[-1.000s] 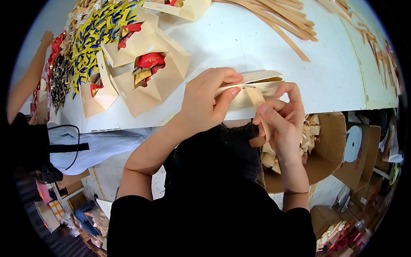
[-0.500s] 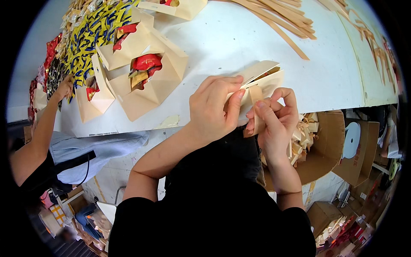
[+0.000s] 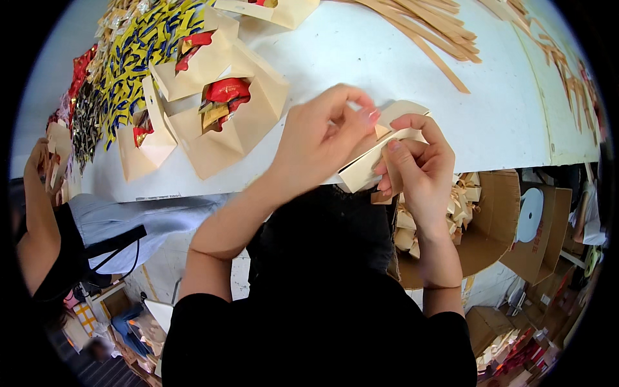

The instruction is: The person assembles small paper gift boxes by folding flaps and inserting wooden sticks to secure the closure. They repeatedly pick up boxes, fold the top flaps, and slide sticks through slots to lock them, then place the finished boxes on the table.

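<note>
A small cream paper box (image 3: 362,169) is tilted over the table's front edge, with my right hand (image 3: 422,164) closed round its right side. Below my right fingers hangs the end of a tan ribbon (image 3: 382,198). My left hand (image 3: 325,138), a little blurred, is above the box's left end. Its thumb and forefinger come together near the box's upper flap; what is between them, if anything, I cannot make out. Left of my hands stand open cream boxes (image 3: 258,126) holding red packets (image 3: 227,90) and gold packets.
Many yellow-and-blue wrapped packets (image 3: 138,61) cover the table's far left. Loose tan ribbons (image 3: 432,32) lie at the back. A cardboard carton (image 3: 493,226) of ribboned boxes is by my right arm. Another person's hand (image 3: 39,155) holds a cream box at the left.
My left hand has lifted slightly off the box and its fingers have come up. The box has tipped, its left end now lower. The other person's hand has drawn back from the packets.
</note>
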The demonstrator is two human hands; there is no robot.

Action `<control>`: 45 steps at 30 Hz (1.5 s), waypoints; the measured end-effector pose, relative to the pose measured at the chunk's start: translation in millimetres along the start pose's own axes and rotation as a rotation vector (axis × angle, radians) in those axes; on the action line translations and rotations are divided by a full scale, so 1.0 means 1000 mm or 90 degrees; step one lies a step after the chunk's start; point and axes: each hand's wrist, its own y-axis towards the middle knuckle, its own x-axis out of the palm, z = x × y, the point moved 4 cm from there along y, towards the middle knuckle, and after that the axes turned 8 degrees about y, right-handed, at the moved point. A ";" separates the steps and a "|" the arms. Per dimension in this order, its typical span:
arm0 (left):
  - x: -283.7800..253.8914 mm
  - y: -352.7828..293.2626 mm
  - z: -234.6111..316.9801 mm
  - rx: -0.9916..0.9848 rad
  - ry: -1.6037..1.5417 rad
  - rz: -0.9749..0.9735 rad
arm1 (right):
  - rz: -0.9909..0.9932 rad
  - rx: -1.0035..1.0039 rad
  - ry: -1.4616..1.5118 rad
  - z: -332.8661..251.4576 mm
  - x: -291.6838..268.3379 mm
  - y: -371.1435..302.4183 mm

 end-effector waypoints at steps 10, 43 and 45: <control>-0.081 0.025 0.014 0.049 -0.533 -0.314 | -0.223 0.173 -0.076 -0.023 -0.021 -0.015; 0.017 -0.026 0.010 0.313 0.177 -0.162 | -0.132 0.102 0.123 -0.062 -0.034 0.031; 0.018 -0.025 0.017 0.355 0.165 -0.125 | -0.095 0.145 -0.050 -0.054 -0.039 0.047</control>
